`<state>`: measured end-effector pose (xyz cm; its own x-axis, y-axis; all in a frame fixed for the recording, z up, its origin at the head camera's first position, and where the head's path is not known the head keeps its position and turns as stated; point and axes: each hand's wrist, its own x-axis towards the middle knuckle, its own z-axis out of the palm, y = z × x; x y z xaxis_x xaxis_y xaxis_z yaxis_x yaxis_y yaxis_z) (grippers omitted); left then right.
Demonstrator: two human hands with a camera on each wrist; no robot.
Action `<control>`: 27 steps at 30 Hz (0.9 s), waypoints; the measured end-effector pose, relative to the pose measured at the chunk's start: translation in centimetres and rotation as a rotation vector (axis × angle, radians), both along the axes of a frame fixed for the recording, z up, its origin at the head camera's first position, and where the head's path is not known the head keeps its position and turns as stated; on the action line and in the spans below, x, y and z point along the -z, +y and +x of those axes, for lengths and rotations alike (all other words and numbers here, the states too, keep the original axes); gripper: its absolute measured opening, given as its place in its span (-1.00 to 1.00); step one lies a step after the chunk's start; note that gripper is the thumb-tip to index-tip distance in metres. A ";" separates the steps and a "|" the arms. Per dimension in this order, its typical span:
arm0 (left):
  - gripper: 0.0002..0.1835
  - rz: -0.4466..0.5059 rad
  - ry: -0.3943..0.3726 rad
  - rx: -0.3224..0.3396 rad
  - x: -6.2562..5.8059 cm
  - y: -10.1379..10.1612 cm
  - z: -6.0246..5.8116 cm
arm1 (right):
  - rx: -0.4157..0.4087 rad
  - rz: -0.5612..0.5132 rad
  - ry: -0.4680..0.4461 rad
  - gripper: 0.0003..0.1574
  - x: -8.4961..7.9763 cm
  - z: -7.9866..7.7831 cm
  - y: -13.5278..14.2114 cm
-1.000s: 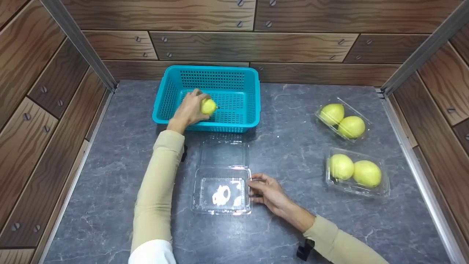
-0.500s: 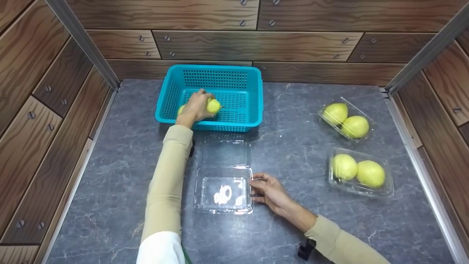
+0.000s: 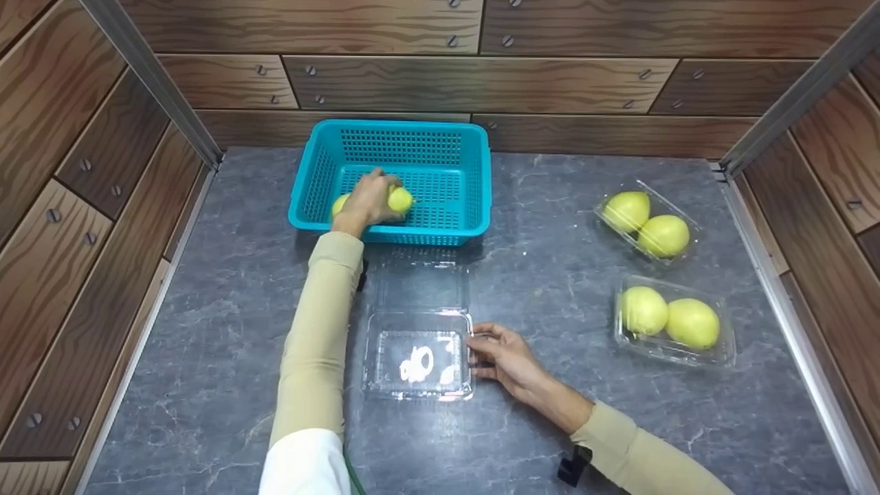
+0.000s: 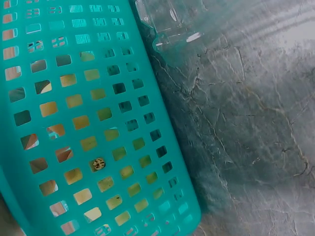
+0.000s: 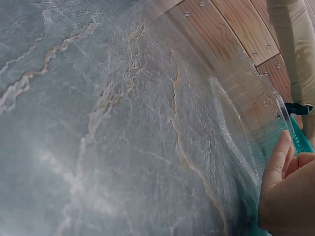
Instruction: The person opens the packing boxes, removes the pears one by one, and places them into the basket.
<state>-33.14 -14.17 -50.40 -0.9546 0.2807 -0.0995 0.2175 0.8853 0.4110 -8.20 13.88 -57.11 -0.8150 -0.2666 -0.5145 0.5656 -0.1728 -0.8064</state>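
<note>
My left hand (image 3: 370,199) is down inside a teal plastic basket (image 3: 302,223), its fingers curled round a yellow pear (image 3: 401,200). Another pear (image 3: 339,205) shows at the left of the wrist, mostly hidden by it. From the left wrist, the basket's slotted wall (image 4: 147,147) covers the view, with yellow fruit behind the holes. An open clear plastic clamshell box (image 3: 385,395) lies in front of the basket, its lid (image 3: 419,285) folded back towards it. With its fingertips, my right hand (image 3: 512,364) holds the right rim of this box; the right wrist view shows fingers (image 5: 279,157) at the clear edge.
Two clear boxes stand at the right of the grey marbled tabletop (image 3: 550,440), each with two pears: a far box (image 3: 650,190) set at an angle and a nearer box (image 3: 725,354). Wood-patterned walls (image 3: 474,86) enclose the back and both sides.
My left hand has shifted slightly right and deeper into the basket with the pear, bringing the other pear into sight. The right hand stays at the box rim.
</note>
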 end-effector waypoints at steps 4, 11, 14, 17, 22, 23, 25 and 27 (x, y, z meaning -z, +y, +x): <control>-0.27 0.001 -0.004 0.002 0.0 -0.1 -0.1 | 0.002 0.006 -0.003 -0.72 0.0 -0.1 -0.1; -0.26 -0.003 -0.011 0.005 0.1 -0.1 -0.1 | 0.003 0.012 -0.012 -0.65 0.1 -0.1 0.0; -0.24 -0.011 -0.001 0.003 0.1 -0.1 0.0 | 0.009 0.013 -0.016 -0.67 0.1 -0.1 -0.1; -0.23 -0.034 0.023 0.007 0.0 -0.2 0.2 | 0.012 0.010 -0.013 -0.70 0.1 -0.1 -0.1; -0.22 -0.075 0.078 0.059 -1.1 -0.1 0.9 | 0.012 0.007 -0.009 -0.72 0.0 0.0 0.0; -0.21 -0.076 0.088 0.068 -1.4 -0.1 1.1 | 0.011 0.007 -0.008 -0.73 0.0 0.0 0.0; -0.20 -0.063 0.101 0.079 -2.0 -0.1 1.6 | 0.009 0.004 -0.004 -0.75 0.0 0.0 0.0; -0.19 -0.060 0.113 0.085 -2.6 -0.2 2.1 | 0.007 0.001 -0.001 -0.76 0.0 0.0 0.1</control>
<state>-31.03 -14.35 -47.78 -0.9336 0.3580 -0.0122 0.3347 0.8839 0.3266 -8.21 13.94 -57.09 -0.8162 -0.2602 -0.5158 0.5653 -0.1756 -0.8060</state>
